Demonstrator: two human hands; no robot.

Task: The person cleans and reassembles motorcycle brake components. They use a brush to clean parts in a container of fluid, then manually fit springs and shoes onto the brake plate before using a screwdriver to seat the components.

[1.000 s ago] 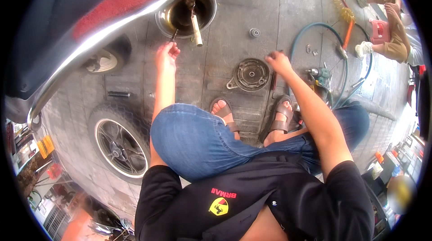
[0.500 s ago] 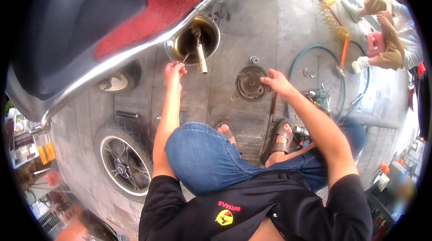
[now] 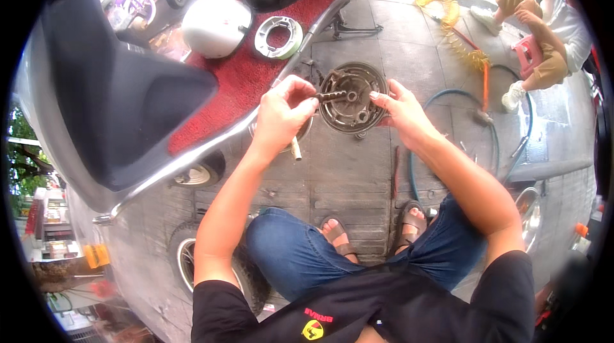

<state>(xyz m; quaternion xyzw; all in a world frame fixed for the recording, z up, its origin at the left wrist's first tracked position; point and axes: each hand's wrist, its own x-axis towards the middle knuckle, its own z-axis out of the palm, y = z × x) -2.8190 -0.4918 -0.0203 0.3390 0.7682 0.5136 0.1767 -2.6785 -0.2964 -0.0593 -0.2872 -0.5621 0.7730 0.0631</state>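
My left hand (image 3: pixel 288 109) is closed on a dark, notched metal rod (image 3: pixel 332 96), which lies across the middle of a round metal brake plate (image 3: pixel 352 113). My right hand (image 3: pixel 393 106) grips that plate's right edge with its thumb on the face, holding it up above the pavement. Behind my left hand, a metal basin (image 3: pixel 306 130) with a pale handle (image 3: pixel 296 150) in it is partly hidden. Just beyond the hands, a scooter's red footboard (image 3: pixel 208 100) carries a white helmet (image 3: pixel 208 26) and a pair of curved brake shoes (image 3: pixel 263 42).
Coiled yellow hose (image 3: pixel 476 58) and teal hose (image 3: pixel 529 116) lie at right. Another person (image 3: pixel 549 68) sits beside a pink stool (image 3: pixel 527 54). A loose wheel (image 3: pixel 249 276) lies by my left leg; the scooter (image 3: pixel 96 112) fills the upper left.
The brake plate has been lifted off the ground in my right hand. My left hand has moved rightward from the basin, bringing the rod onto the plate. The view has shifted upward.
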